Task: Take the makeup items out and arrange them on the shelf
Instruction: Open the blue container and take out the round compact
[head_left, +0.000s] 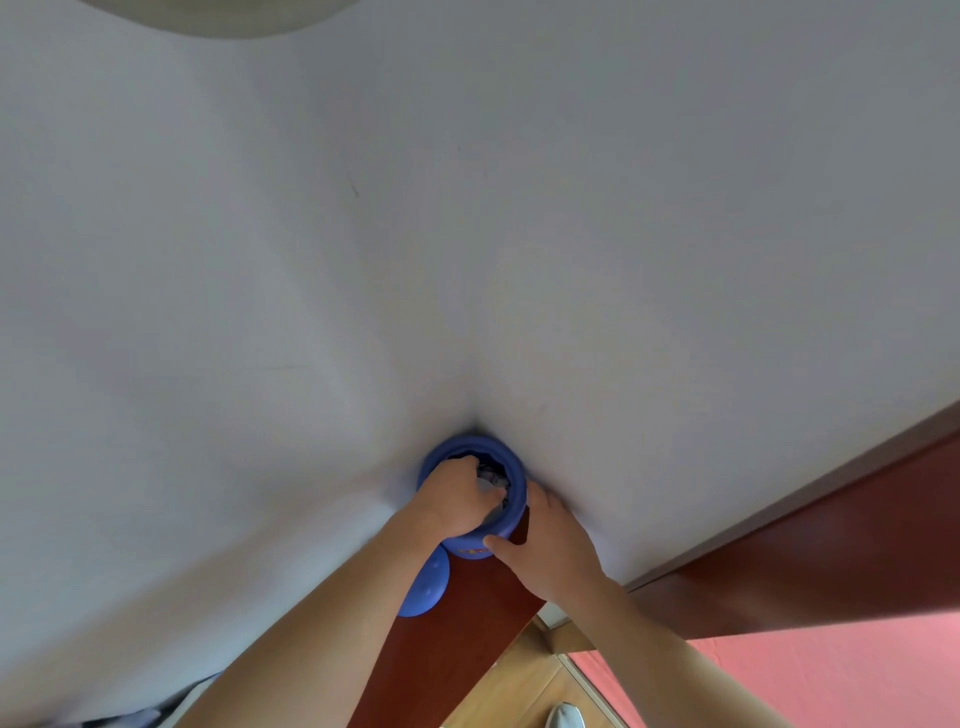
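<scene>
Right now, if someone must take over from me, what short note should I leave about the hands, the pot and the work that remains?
Left grip: inside the pot, fingers curled among the items; I cannot tell whether it holds one.
Right grip: holds the pot's outer wall, thumb in front.
Things: the pot stands on the shelf in the wall corner. Its lid lies beside it, partly under the left arm.
Done: lid off. No item is seen out on the shelf.
Left: take the items out and arrange them on the shelf.
</scene>
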